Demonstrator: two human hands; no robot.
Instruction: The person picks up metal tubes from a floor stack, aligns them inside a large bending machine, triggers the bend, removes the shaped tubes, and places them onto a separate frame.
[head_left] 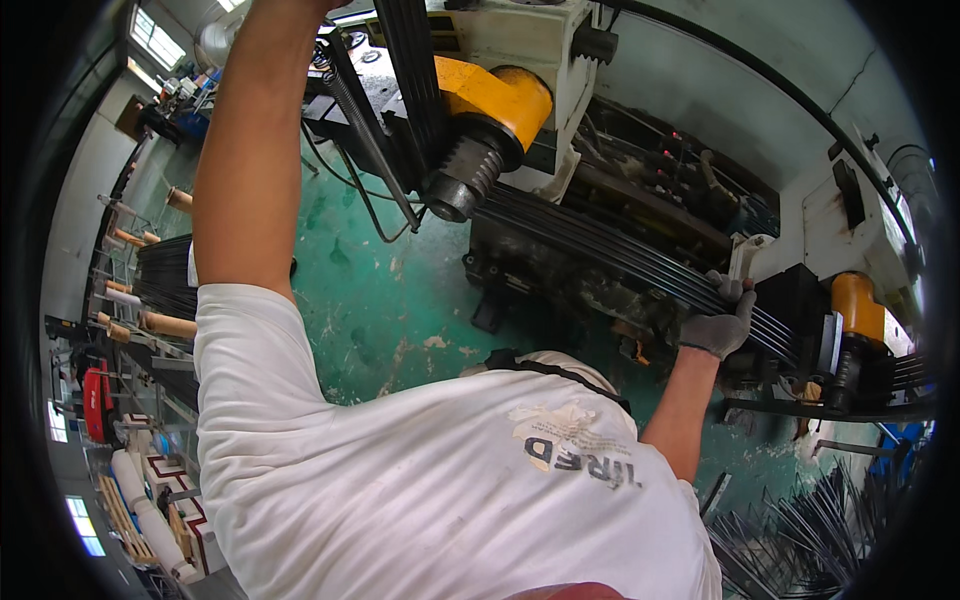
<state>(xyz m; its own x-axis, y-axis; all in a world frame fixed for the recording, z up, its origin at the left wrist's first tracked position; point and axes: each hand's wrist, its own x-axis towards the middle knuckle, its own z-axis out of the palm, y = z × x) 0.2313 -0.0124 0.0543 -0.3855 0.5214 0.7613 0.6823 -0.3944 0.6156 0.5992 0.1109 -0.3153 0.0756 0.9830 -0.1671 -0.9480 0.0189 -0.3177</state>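
The gloved right hand [718,322] has its fingers gripping the bundle of dark rods [600,250] just beside the orange roller [858,305] — the left hand is out of view — beyond the top edge

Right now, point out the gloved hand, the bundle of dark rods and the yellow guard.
gloved hand [718,325], head view, back of the glove
bundle of dark rods [600,245], head view, mid-length
yellow guard [500,95], head view, curved top

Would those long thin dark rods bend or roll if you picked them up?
The long thin dark metal rods span between two machine heads with little sag, so they are probably stiff. They look round and slim, so loose ones might roll. The right gloved hand rests on the bundle, which together is likely heavy.
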